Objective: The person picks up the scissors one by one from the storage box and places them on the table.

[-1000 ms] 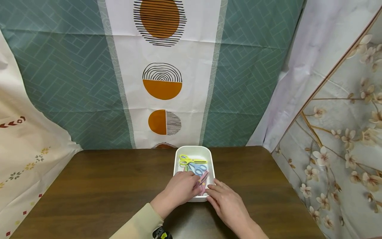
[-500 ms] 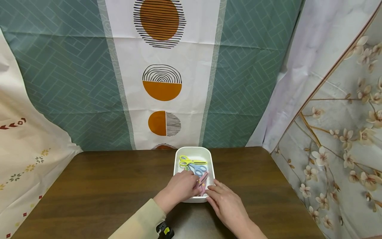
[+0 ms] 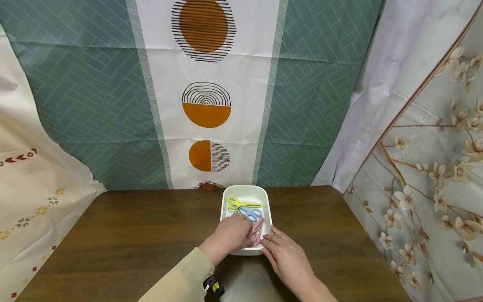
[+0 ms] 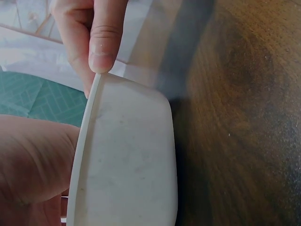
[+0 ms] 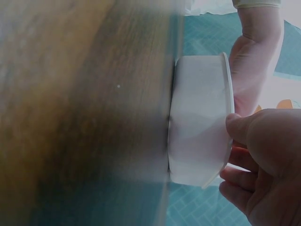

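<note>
A white tray (image 3: 246, 252) with rounded corners stands on the table, with scissors in it. My left hand (image 3: 233, 235) reaches over its near left side, the fingers down among the scissors; their tips are hidden. Beside those fingers lie pink scissors (image 3: 257, 231); whether they are held cannot be seen. Farther in are blue scissors (image 3: 252, 214) and yellow scissors (image 3: 243, 204), plus a bit of green, mostly covered. My right hand (image 3: 287, 256) holds the tray at its near right corner, thumb (image 5: 239, 124) on the rim and fingers along the side.
The dark brown wooden table (image 3: 151, 235) stretches to both sides of the tray. Behind it hangs a green and white patterned cloth (image 3: 309, 105), and a floral curtain (image 3: 426, 201) is at the right. A black band (image 3: 214, 287) shows below the left sleeve.
The left hand has shifted very slightly, and its forearm has swung a little to the right. The right hand, tray and visible scissors stay where they were.
</note>
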{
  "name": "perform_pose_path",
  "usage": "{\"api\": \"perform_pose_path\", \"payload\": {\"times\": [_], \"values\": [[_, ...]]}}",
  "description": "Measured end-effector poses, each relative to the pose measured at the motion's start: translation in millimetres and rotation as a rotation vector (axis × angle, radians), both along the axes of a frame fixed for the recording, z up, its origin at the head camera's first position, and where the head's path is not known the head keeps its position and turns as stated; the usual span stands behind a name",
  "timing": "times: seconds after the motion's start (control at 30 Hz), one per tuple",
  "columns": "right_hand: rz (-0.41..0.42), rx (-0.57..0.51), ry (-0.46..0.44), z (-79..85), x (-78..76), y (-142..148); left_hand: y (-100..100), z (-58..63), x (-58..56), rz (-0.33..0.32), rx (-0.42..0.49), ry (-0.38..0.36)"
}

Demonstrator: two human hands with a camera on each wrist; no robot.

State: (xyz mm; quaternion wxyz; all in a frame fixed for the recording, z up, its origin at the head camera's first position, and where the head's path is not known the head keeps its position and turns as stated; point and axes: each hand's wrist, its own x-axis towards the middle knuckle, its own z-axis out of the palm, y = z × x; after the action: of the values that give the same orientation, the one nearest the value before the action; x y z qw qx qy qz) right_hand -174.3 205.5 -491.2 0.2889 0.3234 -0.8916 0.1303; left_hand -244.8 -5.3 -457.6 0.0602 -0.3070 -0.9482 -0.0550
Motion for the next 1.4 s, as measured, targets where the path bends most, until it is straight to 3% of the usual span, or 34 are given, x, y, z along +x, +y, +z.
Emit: {"api": "perform_pose_path", "payload": {"times": [0.17,0.63,1.13,1.4], "values": [[0.002,-0.006,-0.006,0.2,1.1,-0.5,1.6,-2.8,-0.3,0.023,-0.023,0.022],[-0.019,0.014,-0.038,0.6,-1.5,-1.0,5.8,-3.1,-2.3,0.122,-0.045,-0.043],[-0.026,0.029,-0.052,0.1,-2.7,1.0,9.2,-1.0,-3.9,0.126,-0.081,-0.044],[-0.033,0.016,-0.082,3.0,0.5,0.2,7.7,-1.9,-1.3,0.105,-0.088,0.053]]}}
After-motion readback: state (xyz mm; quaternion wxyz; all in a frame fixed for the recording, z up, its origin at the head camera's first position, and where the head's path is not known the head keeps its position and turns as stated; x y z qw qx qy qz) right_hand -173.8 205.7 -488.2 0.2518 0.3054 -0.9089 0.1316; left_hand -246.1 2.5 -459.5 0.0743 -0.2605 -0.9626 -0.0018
